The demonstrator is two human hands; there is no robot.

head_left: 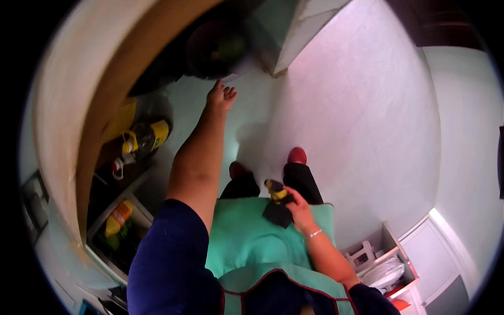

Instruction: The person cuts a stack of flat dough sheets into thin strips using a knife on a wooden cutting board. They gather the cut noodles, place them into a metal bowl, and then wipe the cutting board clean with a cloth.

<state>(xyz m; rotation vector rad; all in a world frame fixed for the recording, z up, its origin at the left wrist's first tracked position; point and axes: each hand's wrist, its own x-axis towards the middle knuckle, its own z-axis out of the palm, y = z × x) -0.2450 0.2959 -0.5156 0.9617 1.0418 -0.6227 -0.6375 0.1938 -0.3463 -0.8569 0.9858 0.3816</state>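
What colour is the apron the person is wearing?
The apron is green with dark red trim, seen in the head view.

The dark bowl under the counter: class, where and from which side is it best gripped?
Probably by the near rim of the dark bowl, coming from below it, where the left hand reaches with spread fingers; the counter blocks access from above.

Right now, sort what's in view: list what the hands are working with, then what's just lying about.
In hand:
- left hand, stretched toward the dark round pot under the counter
- right hand, holding a small yellow-and-black tool with a dark cloth

Lying about:
- yellow bottles on the shelf
- white plates in the rack
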